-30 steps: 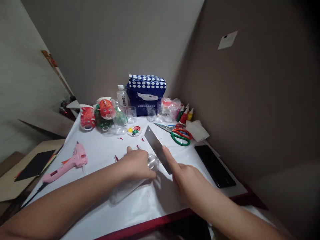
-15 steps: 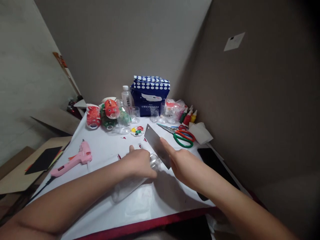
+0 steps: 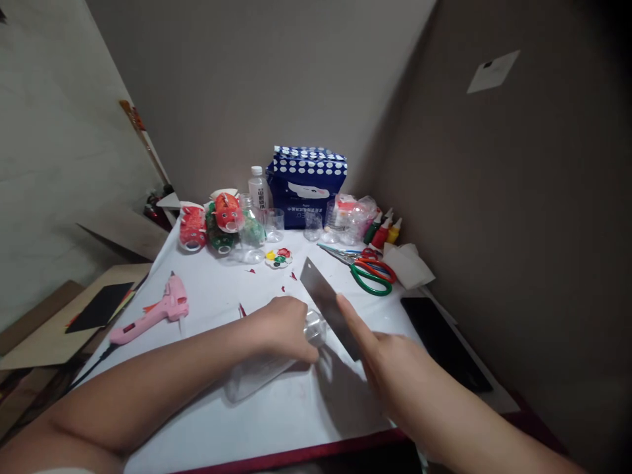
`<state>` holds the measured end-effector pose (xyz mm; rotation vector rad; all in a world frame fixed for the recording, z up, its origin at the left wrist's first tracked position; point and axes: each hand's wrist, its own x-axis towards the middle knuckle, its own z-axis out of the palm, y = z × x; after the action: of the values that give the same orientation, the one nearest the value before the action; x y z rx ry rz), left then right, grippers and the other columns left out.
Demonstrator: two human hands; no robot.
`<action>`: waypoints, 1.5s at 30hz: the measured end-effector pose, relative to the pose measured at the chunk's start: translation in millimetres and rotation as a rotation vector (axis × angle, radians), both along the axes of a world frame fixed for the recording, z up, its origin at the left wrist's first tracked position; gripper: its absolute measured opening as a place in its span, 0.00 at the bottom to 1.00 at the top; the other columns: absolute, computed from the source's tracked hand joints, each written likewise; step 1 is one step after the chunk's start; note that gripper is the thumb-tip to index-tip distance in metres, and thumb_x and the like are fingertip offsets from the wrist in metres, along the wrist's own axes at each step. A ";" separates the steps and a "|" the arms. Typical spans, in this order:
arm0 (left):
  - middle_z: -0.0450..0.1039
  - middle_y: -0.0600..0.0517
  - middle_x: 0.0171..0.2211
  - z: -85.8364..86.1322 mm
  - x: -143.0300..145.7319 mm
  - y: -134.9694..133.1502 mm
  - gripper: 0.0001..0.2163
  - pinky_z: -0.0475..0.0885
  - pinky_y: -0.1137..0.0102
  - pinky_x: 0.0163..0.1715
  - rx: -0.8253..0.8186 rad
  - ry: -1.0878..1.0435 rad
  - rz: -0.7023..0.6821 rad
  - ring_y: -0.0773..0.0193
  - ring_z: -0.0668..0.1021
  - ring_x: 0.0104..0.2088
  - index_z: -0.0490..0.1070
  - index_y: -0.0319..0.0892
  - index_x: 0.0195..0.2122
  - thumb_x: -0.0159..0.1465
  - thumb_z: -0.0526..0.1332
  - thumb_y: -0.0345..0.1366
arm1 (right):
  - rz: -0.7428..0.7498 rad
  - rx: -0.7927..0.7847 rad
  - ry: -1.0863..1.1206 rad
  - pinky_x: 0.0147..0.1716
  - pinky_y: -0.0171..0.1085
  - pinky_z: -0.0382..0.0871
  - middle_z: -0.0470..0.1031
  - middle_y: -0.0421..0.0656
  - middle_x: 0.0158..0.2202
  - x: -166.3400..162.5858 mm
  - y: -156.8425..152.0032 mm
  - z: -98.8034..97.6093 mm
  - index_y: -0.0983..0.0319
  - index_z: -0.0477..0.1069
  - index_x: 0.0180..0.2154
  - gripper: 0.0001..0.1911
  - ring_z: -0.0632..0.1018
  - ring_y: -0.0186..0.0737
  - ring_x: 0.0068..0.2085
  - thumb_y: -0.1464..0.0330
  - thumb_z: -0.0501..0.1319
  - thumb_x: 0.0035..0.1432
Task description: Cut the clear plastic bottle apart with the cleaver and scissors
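"Standing behind the white tabletop [image 3: 276, 428], what shows?"
"Grey walls [image 3: 247, 79], and at the far edge a blue bag [image 3: 307, 187], contents hidden."
"And the clear bottle [image 3: 257, 380]?"
"On its side, near middle; long axis running near left to far right, neck pointing right. The left hand [image 3: 284, 326] has its fingers wrapped around it."
"The metal blade [image 3: 328, 306]?"
"Right of the neck, slanting from near right to far left, fingers of the right hand [image 3: 392, 359] closed on it. Touching the bottle? Can't tell."
"Smaller still?"
"A palette [image 3: 279, 258], farther off, holding red, yellow and green paint."
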<state>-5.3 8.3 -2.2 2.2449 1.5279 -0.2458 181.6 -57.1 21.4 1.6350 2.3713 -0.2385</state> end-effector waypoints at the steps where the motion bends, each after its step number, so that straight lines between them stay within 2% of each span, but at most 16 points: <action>1: 0.76 0.43 0.33 0.5 0.2 0.1 0.25 0.70 0.66 0.27 0.008 0.007 0.003 0.50 0.77 0.33 0.74 0.40 0.34 0.41 0.63 0.54 | 0.026 0.001 -0.004 0.22 0.32 0.55 0.79 0.47 0.33 -9.8 8.2 7.4 0.61 0.26 0.68 0.53 0.78 0.42 0.29 0.84 0.53 0.46; 3: 0.77 0.44 0.32 0.6 0.7 0.4 0.24 0.70 0.63 0.35 0.018 0.027 0.011 0.49 0.78 0.35 0.74 0.41 0.34 0.42 0.63 0.54 | 0.040 0.049 -0.025 0.23 0.33 0.56 0.79 0.48 0.33 -25.9 21.2 17.8 0.63 0.28 0.68 0.53 0.79 0.43 0.31 0.84 0.54 0.46; 5: 0.76 0.45 0.29 -0.2 1.1 0.8 0.22 0.68 0.59 0.42 0.022 0.036 0.028 0.49 0.78 0.35 0.75 0.41 0.32 0.43 0.62 0.54 | 0.066 0.096 -0.032 0.24 0.33 0.57 0.79 0.48 0.32 -32.6 25.7 18.2 0.65 0.29 0.68 0.52 0.78 0.43 0.31 0.84 0.54 0.46; 9: 0.76 0.46 0.26 -1.1 2.3 -0.5 0.21 0.65 0.53 0.48 0.065 0.042 0.026 0.50 0.77 0.33 0.73 0.41 0.29 0.43 0.63 0.55 | 0.126 0.193 0.061 0.22 0.33 0.56 0.78 0.45 0.30 -13.8 6.0 -9.1 0.65 0.26 0.67 0.53 0.77 0.41 0.27 0.83 0.51 0.44; 12: 0.76 0.46 0.27 0.3 3.5 -3.2 0.21 0.67 0.56 0.45 0.077 0.038 0.010 0.49 0.77 0.34 0.73 0.41 0.29 0.45 0.62 0.54 | 0.151 0.266 0.140 0.20 0.33 0.54 0.76 0.40 0.26 13.5 -21.8 -33.9 0.64 0.14 0.65 0.58 0.74 0.39 0.21 0.85 0.49 0.39; 15: 0.77 0.43 0.32 0.7 4.0 -4.6 0.23 0.71 0.63 0.33 0.069 0.028 0.010 0.48 0.77 0.36 0.74 0.40 0.34 0.44 0.62 0.54 | 0.150 0.286 0.169 0.18 0.33 0.52 0.75 0.39 0.24 30.7 -40.4 -44.0 0.63 0.12 0.64 0.60 0.72 0.37 0.18 0.84 0.49 0.37; 19: 0.77 0.43 0.32 -0.7 3.3 -2.7 0.23 0.69 0.67 0.24 0.040 0.017 0.017 0.51 0.78 0.32 0.75 0.40 0.34 0.43 0.62 0.52 | 0.126 0.237 0.074 0.19 0.33 0.53 0.77 0.41 0.25 20.0 -33.5 -30.8 0.65 0.20 0.66 0.59 0.75 0.40 0.21 0.84 0.51 0.36; 23: 0.77 0.43 0.31 -1.7 3.0 -0.8 0.22 0.69 0.67 0.24 0.047 0.035 0.011 0.51 0.78 0.31 0.76 0.40 0.33 0.42 0.63 0.52 | 0.138 0.144 -0.040 0.20 0.34 0.54 0.78 0.46 0.27 -13.4 -5.9 0.7 0.67 0.29 0.68 0.54 0.78 0.44 0.25 0.83 0.54 0.42; 27: 0.77 0.43 0.33 0.1 4.1 -2.3 0.25 0.70 0.65 0.28 0.069 0.042 0.049 0.49 0.78 0.33 0.75 0.41 0.33 0.40 0.64 0.55 | 0.077 0.100 -0.049 0.21 0.33 0.53 0.79 0.48 0.30 -29.0 13.1 23.0 0.66 0.30 0.68 0.52 0.79 0.44 0.29 0.83 0.54 0.45; 29: 0.77 0.43 0.31 2.1 5.1 -4.3 0.24 0.71 0.63 0.33 0.098 0.066 0.038 0.48 0.78 0.34 0.74 0.42 0.32 0.41 0.63 0.55 | 0.049 0.086 -0.018 0.21 0.33 0.53 0.79 0.47 0.30 -23.8 13.4 21.8 0.64 0.30 0.68 0.52 0.78 0.43 0.29 0.83 0.54 0.46; 32: 0.77 0.45 0.31 3.1 5.5 -6.7 0.22 0.70 0.60 0.37 0.104 0.062 0.015 0.48 0.77 0.35 0.73 0.42 0.31 0.43 0.62 0.54 | 0.005 0.056 0.077 0.21 0.33 0.52 0.78 0.43 0.28 -5.4 0.1 5.2 0.62 0.26 0.68 0.52 0.77 0.40 0.26 0.83 0.52 0.47; 34: 0.76 0.45 0.31 0.6 4.1 -6.1 0.22 0.70 0.62 0.34 0.073 0.045 0.024 0.48 0.77 0.35 0.73 0.42 0.31 0.42 0.62 0.54 | 0.026 0.068 0.158 0.21 0.32 0.51 0.77 0.41 0.27 8.7 -14.6 -9.7 0.61 0.23 0.67 0.54 0.76 0.38 0.25 0.84 0.50 0.45; 38: 0.76 0.45 0.32 -8.9 -0.4 -0.3 0.25 0.68 0.66 0.27 0.016 -0.018 0.047 0.50 0.77 0.34 0.73 0.42 0.32 0.41 0.62 0.57 | -0.001 0.064 0.094 0.20 0.33 0.48 0.77 0.41 0.26 25.0 -35.5 -28.2 0.59 0.22 0.67 0.57 0.74 0.37 0.21 0.85 0.51 0.41; 41: 0.76 0.46 0.31 -11.0 -1.5 2.6 0.23 0.67 0.68 0.24 -0.006 -0.040 0.039 0.54 0.77 0.30 0.73 0.41 0.32 0.42 0.62 0.54 | 0.019 0.083 0.073 0.21 0.33 0.49 0.78 0.41 0.27 16.7 -26.7 -22.1 0.60 0.20 0.67 0.58 0.76 0.39 0.23 0.85 0.52 0.42; 45: 0.76 0.45 0.32 -2.4 1.7 0.0 0.23 0.68 0.68 0.23 -0.009 -0.041 0.049 0.53 0.77 0.31 0.74 0.40 0.33 0.41 0.63 0.52 | 0.046 0.096 0.019 0.21 0.33 0.50 0.78 0.45 0.30 -12.4 9.9 7.0 0.62 0.26 0.68 0.52 0.77 0.41 0.27 0.83 0.53 0.47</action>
<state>-3.6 8.3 -4.6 2.1888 1.5554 -0.1911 169.2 -47.2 28.4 1.6242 2.4664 -0.1334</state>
